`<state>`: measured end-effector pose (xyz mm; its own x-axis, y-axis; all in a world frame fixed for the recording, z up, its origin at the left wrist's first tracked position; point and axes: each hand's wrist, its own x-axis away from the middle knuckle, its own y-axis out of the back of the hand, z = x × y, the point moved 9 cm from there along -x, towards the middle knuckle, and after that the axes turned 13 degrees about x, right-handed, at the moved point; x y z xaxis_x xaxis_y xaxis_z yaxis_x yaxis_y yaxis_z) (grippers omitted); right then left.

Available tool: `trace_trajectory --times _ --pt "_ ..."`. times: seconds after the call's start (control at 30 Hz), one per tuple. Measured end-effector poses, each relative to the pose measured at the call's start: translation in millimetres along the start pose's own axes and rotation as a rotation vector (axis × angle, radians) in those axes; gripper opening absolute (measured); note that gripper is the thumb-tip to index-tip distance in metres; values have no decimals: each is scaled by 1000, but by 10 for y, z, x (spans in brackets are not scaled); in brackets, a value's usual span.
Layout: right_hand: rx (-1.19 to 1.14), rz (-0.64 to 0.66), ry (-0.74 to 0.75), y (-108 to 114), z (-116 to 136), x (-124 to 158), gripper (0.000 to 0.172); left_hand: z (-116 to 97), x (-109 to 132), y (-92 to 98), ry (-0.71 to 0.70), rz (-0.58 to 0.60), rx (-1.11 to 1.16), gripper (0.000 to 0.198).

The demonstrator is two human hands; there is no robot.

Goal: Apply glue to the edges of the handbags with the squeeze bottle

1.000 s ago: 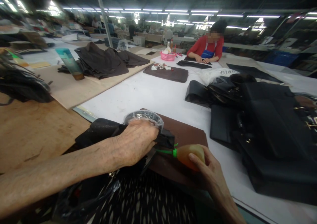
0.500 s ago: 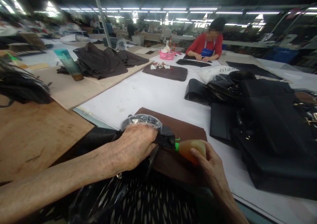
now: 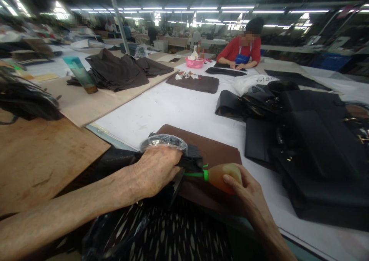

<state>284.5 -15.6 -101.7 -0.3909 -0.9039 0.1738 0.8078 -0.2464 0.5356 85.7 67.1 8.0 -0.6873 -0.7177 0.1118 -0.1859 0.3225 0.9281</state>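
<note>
since the earlier frame, the right hand (image 3: 248, 186) has lowered the amber bottle (image 3: 219, 177) slightly. by the brown sheet (image 3: 213, 145), the left hand (image 3: 157, 171) pinches the black piece (image 3: 192, 162), fingers closed, apparently to steady it; the right fingers curl round the bottle, held sideways at the piece's lower edge, likely so its green nozzle (image 3: 194, 174) can reach in close.

The squeeze bottle (image 3: 220, 176) is plastic (smooth, translucent).
</note>
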Motion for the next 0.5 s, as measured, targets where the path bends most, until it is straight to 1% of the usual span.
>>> trace_trajectory --times 0.13,0.23,0.4,0.5 --pt "38 16 8 22 38 47 43 18 4 -23 33 35 8 10" --pt "14 34 12 6 61 75 42 32 3 -37 54 50 18 12" --pt "-20 86 -5 -46 80 125 45 55 19 -62 90 80 22 13" --pt "-46 113 -11 -64 77 170 47 50 30 -62 84 81 24 14"
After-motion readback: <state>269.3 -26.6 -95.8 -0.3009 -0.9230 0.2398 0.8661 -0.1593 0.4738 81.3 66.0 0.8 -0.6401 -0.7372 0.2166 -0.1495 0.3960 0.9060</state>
